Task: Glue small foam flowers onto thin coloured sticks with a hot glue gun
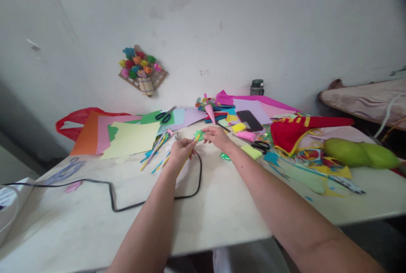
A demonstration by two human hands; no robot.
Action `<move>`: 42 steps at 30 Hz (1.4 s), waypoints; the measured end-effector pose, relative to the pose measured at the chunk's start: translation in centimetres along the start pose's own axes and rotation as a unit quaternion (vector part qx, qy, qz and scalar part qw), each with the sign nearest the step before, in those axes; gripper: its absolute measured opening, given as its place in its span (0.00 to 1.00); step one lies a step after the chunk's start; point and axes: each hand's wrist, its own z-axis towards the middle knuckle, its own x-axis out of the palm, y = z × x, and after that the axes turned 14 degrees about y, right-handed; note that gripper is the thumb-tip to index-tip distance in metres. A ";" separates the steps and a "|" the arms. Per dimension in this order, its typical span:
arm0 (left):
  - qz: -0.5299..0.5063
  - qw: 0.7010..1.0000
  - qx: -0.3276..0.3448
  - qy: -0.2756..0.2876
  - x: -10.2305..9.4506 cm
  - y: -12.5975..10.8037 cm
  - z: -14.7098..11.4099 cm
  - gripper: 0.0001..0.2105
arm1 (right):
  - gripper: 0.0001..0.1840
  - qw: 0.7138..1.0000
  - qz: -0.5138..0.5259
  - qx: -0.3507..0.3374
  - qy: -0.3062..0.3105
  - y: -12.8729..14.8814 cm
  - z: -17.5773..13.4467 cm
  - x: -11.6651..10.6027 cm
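Observation:
Both of my hands meet over the middle of the table. Pinched in my left hand [180, 153] is a narrow yellow paper strip [198, 137], whose tail appears to run down past the palm. My right hand [217, 136] grips a small green paper cutout [199, 133] with a jagged outline. Strip and cutout overlap between my fingertips; whether they are joined I cannot tell. Several coloured paper strips [155, 153] lie left of my left hand. A pink paper cone [209, 113] topped with colourful bits stands behind my hands.
A black cable [142, 203] loops across the table near my left forearm. Coloured sheets [131, 139] and scissors [165, 115] lie at the back left. To the right are a phone [249, 120], more scissors [261, 146], red fabric [287, 134], paper scraps and a green object [360, 153].

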 end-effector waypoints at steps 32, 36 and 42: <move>0.040 0.999 -0.009 0.017 -0.2 0.7 0.3 0.14 | 0.14 0.999 0.028 0.035 0.028 1.0 -0.4 0.2; 0.049 0.999 -0.012 0.010 -0.1 0.8 0.3 0.14 | 0.14 0.999 0.022 0.029 0.027 0.7 -0.3 0.1; 0.059 0.998 -0.005 0.007 -0.4 0.9 0.4 0.14 | 0.13 1.000 0.010 0.029 0.007 0.7 -0.3 -0.2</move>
